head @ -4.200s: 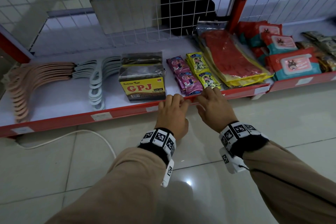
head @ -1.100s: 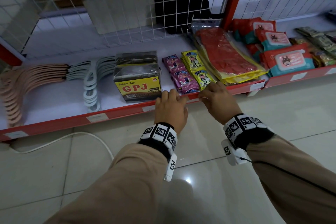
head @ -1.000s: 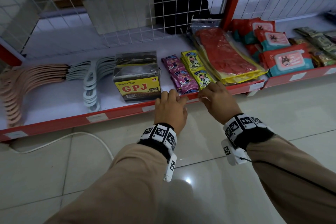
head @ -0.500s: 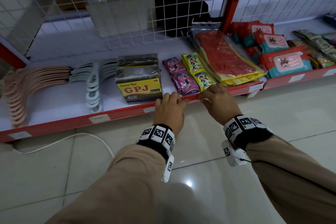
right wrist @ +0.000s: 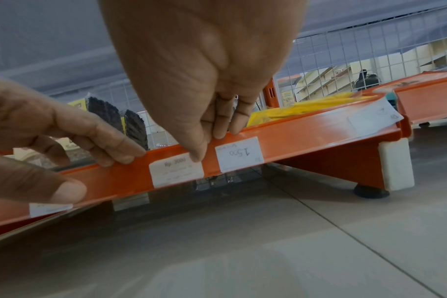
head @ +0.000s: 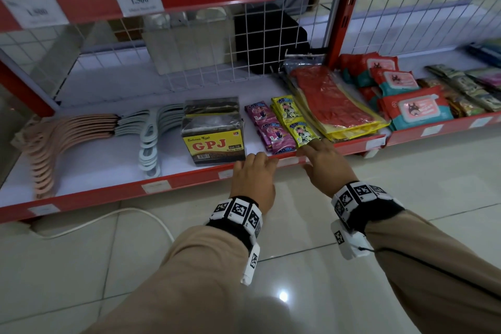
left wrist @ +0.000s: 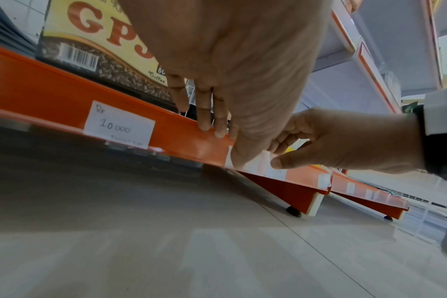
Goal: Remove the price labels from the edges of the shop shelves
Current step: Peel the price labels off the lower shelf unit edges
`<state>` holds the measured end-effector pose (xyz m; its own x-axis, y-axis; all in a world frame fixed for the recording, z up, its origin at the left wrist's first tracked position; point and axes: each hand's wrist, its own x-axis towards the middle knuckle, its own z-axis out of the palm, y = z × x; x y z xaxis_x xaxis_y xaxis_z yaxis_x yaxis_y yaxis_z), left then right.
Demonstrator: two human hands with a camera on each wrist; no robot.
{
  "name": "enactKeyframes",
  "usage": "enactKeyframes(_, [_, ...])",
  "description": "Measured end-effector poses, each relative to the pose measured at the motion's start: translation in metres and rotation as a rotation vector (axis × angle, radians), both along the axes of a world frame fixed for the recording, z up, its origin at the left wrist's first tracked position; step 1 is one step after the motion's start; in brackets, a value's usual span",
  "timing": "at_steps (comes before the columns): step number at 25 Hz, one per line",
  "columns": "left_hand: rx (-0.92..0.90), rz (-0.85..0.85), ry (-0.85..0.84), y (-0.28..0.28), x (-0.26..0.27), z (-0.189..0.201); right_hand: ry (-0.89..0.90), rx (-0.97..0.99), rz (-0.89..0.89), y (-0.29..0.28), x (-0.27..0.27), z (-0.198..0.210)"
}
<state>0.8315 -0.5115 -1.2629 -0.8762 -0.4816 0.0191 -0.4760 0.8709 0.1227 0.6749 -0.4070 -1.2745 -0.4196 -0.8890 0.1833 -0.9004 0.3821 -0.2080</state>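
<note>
Staying put on the bottom shelf edge (right wrist: 293,143), you're still pinching it with your left grip (right wrist: 26,131) while your right grip (right wrist: 191,70) is pinching the Rp 3000 label (right wrist: 176,171) at its corner; it isn't coming out yet.

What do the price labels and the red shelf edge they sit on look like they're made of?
The price labels: thin, flat, matt white paper, with inked figures. The shelf edge: smooth glossy orange-red, catching highlights; painted metal or plastic, I cannot tell which.

Glossy shelf edge (right wrist: 306,131), paper price label (right wrist: 176,171)
</note>
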Motion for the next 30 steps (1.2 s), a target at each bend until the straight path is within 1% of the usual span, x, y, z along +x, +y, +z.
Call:
enactKeyframes(3, [0.021,-0.036,-0.068,0.0,0.003,0.009,-0.001,0.116,-0.021,0.003,0.002,0.006])
enactKeyframes(6, [0.048,-0.057,-0.171,-0.001,0.005,0.022,-0.035,0.219,-0.05,0.006,0.007,0.02])
enactKeyframes(9, [0.031,-0.061,-0.214,0.001,0.01,0.038,-0.075,0.2,-0.085,0.008,0.013,0.042])
enactKeyframes(11, [-0.013,-0.069,-0.166,-0.002,0.013,0.06,-0.064,0.135,-0.085,0.007,0.016,0.065])
enactKeyframes(13, [-0.042,-0.077,-0.095,-0.009,0.013,0.09,-0.049,0.045,-0.084,0.002,0.018,0.092])
enactKeyframes(19, [-0.099,-0.089,0.152,-0.041,0.024,0.205,0.069,-0.288,-0.093,-0.027,0.038,0.202])
enactKeyframes(21, [-0.122,-0.105,0.225,-0.047,0.028,0.24,0.072,-0.354,-0.095,-0.037,0.046,0.24])
enactKeyframes(24, [-0.185,-0.147,0.343,-0.056,0.034,0.286,0.111,-0.386,-0.109,-0.051,0.056,0.29])
enactKeyframes(27, [-0.225,-0.188,0.408,-0.066,0.042,0.313,0.102,-0.425,-0.162,-0.06,0.065,0.32])
enactKeyframes(30, [-0.234,-0.226,0.386,-0.071,0.047,0.321,0.099,-0.437,-0.216,-0.064,0.074,0.326])
